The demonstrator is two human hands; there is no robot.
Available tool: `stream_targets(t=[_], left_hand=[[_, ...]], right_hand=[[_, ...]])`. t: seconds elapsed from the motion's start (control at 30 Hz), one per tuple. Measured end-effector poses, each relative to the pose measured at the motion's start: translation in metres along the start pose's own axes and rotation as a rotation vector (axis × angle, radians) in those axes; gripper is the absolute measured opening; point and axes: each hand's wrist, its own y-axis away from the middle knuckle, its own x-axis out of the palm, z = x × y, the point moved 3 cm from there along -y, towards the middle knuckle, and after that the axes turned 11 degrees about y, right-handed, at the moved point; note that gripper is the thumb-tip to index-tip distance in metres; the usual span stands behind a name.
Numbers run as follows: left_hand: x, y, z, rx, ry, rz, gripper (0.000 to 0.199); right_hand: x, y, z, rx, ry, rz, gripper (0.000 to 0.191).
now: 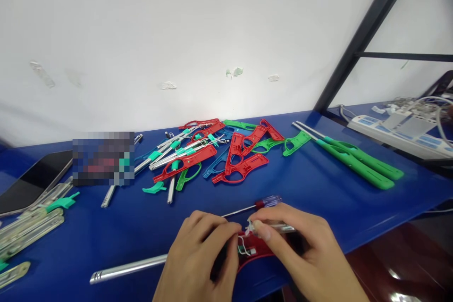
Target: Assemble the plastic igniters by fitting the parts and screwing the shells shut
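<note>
Near the table's front edge, my left hand [198, 259] is closed around a red lighter handle half [260, 244]. A silver metal tube [130, 266] reaches out to the left from under that hand. White wires [244, 247] show inside the red shell. My right hand [311, 250] pinches a clear lighter fuel tank [286, 228] between thumb and fingers, just above the shell's upper edge. Parts of the shell and tank are hidden by my fingers. Just beyond both hands lies a screwdriver [269, 202] with a purple and red handle.
Loose red handle halves [247, 169], green and blue ones and metal tubes [171, 191] lie in a pile at the back. Two green lighters [357, 163] rest at right. Clear tanks [31, 236] and a phone [35, 179] are at left. A power strip [399, 134] stands beyond the black frame.
</note>
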Motion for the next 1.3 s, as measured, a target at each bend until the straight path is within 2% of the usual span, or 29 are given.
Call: stream_targets(t=[0.27, 0.63, 0.93, 1.3], left_hand=[[-0.0001, -0.0029, -0.0015, 0.008, -0.006, 0.008, 0.025], [-0.0018, -0.0038, -0.0075, 0.077, 0.005, -0.027, 0.024], [0.0003, -0.0011, -0.0064, 0.095, 0.009, -0.015, 0.029], [-0.0028, -0.0059, -0.0097, 0.053, 0.008, -0.072, 0.019]], right_hand=[[0.0006, 0.0001, 0.002, -0.003, 0.013, 0.072, 0.015], [0.0011, 0.002, 0.0, -0.002, -0.02, 0.103, 0.01], [0.0031, 0.0023, 0.0003, -0.01, -0.033, 0.102, 0.008], [0.0, 0.0031, 0.0023, -0.049, -0.019, 0.022, 0.008]])
